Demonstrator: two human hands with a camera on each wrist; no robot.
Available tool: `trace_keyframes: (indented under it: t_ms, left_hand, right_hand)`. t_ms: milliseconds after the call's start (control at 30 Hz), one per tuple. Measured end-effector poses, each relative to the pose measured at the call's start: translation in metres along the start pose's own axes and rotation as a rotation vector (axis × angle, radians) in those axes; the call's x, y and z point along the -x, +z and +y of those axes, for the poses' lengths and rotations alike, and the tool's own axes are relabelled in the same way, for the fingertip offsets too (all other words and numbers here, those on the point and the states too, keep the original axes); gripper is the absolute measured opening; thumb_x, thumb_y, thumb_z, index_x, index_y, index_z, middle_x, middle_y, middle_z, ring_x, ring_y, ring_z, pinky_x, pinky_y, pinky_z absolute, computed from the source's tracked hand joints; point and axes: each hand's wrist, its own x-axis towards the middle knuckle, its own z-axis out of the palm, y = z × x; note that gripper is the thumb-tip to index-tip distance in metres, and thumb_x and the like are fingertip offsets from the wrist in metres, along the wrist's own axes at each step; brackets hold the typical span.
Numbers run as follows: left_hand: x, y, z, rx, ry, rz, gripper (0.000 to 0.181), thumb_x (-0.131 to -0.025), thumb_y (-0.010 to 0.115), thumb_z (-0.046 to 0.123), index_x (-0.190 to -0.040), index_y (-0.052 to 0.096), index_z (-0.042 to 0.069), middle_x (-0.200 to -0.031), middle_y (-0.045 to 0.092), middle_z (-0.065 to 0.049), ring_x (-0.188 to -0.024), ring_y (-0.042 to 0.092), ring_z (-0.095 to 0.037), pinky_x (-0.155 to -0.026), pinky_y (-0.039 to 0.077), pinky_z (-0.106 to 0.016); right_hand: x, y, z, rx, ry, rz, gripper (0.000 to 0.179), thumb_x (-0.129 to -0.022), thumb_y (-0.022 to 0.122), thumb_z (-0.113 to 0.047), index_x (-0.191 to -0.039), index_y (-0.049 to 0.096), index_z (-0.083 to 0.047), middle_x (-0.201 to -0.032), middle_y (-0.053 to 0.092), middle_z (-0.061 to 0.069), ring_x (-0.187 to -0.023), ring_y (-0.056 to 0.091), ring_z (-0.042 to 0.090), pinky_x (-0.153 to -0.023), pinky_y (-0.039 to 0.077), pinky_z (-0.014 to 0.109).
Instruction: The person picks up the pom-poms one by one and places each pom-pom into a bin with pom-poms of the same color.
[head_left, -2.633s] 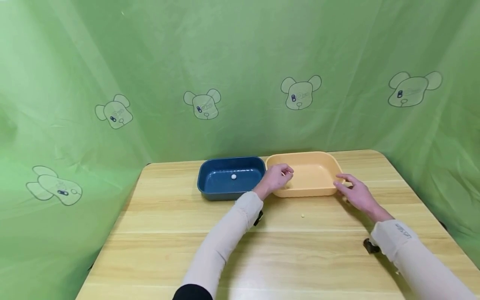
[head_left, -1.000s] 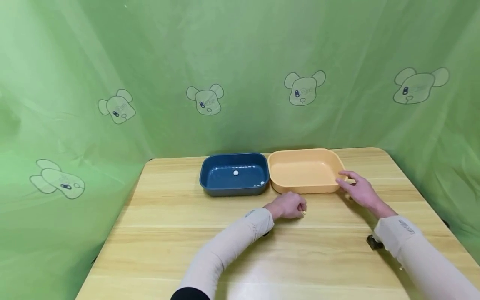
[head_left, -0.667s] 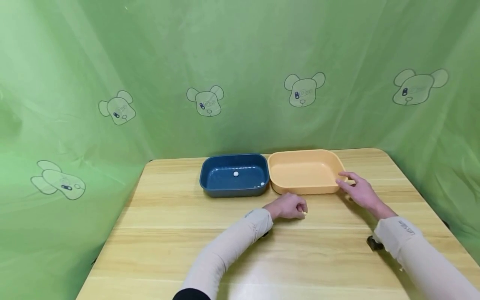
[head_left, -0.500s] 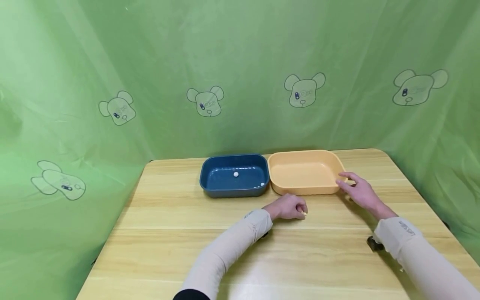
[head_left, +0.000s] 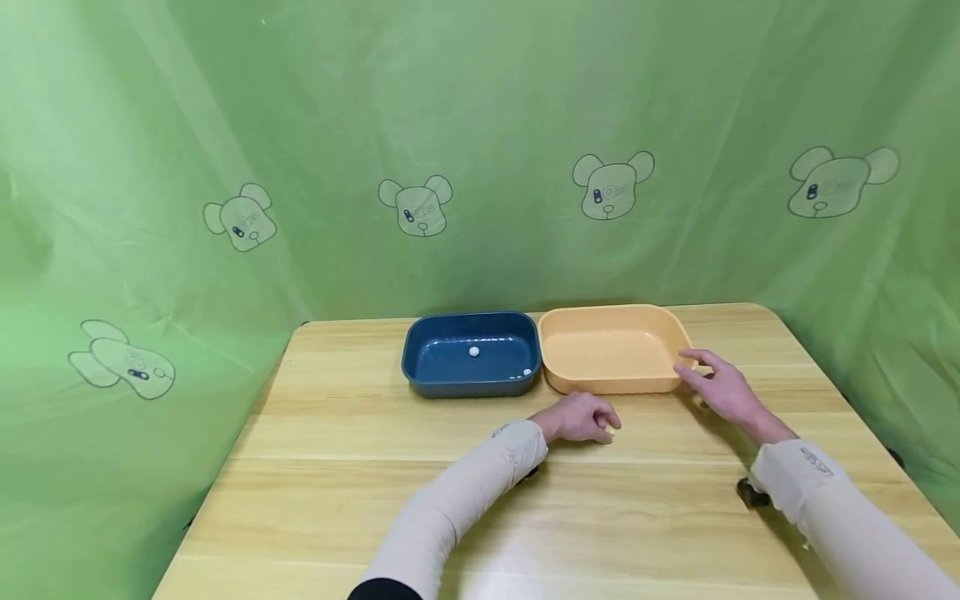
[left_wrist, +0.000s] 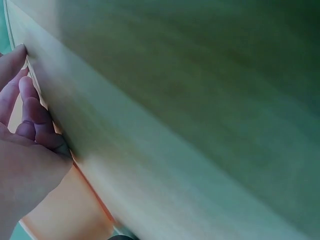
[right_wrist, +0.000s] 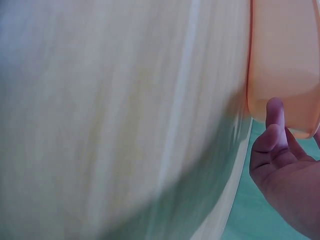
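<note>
My left hand (head_left: 577,417) is low over the wooden table, just in front of the orange tray (head_left: 607,385). Its thumb and index finger pinch a small pale-yellow bit (head_left: 611,431), too tiny to make out as a kind. My right hand (head_left: 723,390) holds the front right corner of that tray, thumb and fingers at the rim. In the right wrist view, this hand (right_wrist: 287,175) overlaps the end wall of the tray (right_wrist: 285,60). The left wrist view has the left hand's fingers (left_wrist: 37,112) bent, with the pinched bit hidden.
A dark blue tray (head_left: 470,389) stands directly left of the orange one. Inside it lie a white ball (head_left: 474,352) and a few small white bits (head_left: 527,372) near the front right corner. A green curtain (head_left: 510,250) hangs behind the wooden table (head_left: 337,433).
My left hand has moved from over the orange tray down to the table in front and taken hold of the pale-yellow bit lying there. The right hand has stayed at the tray's corner.
</note>
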Motion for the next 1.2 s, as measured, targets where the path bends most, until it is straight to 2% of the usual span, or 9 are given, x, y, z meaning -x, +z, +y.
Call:
trace_keyframes:
  t_ms: [200,367,867,1200]
  left_hand:
    - [-0.0009,0.0016,-0.0007,-0.031,0.009,0.014,0.013,-0.083,0.074,0.021,-0.096,0.073,0.02,-0.075,0.058,0.015,-0.071,0.049,0.007,-0.065,0.037,-0.005]
    - [-0.0004,0.0022,-0.0004,-0.051,0.012,0.025,0.011,-0.084,0.073,0.022,-0.094,0.073,0.02,-0.075,0.058,0.016,-0.07,0.049,0.008,-0.064,0.037,-0.005]
    - [-0.002,0.0036,-0.001,-0.047,-0.04,0.039,0.01,-0.082,0.075,0.024,-0.09,0.07,0.02,-0.073,0.057,0.016,-0.068,0.05,0.008,-0.065,0.037,-0.004]
    - [-0.0012,0.0038,0.0021,-0.051,-0.055,0.046,0.006,-0.082,0.074,0.023,-0.086,0.071,0.02,-0.071,0.058,0.017,-0.067,0.05,0.009,-0.064,0.038,-0.004]
  right_hand:
    - [0.0001,-0.0003,0.0008,0.002,-0.001,-0.002,0.066,-0.096,0.05,-0.045,-0.142,0.037,0.0,-0.117,0.051,0.027,-0.087,0.062,0.032,-0.06,0.054,0.035]
    - [0.0,0.0004,0.0018,0.001,0.003,0.0,0.067,-0.095,0.05,-0.046,-0.142,0.037,0.0,-0.116,0.052,0.027,-0.086,0.062,0.031,-0.06,0.054,0.034]
    - [0.0,0.0002,0.0003,0.003,-0.008,0.008,0.065,-0.096,0.05,-0.045,-0.141,0.038,0.0,-0.108,0.058,0.028,-0.083,0.063,0.03,-0.058,0.053,0.034]
    - [-0.0005,0.0003,0.0016,-0.008,-0.014,0.016,0.064,-0.096,0.05,-0.044,-0.14,0.039,0.0,-0.11,0.055,0.028,-0.08,0.063,0.028,-0.057,0.054,0.034]
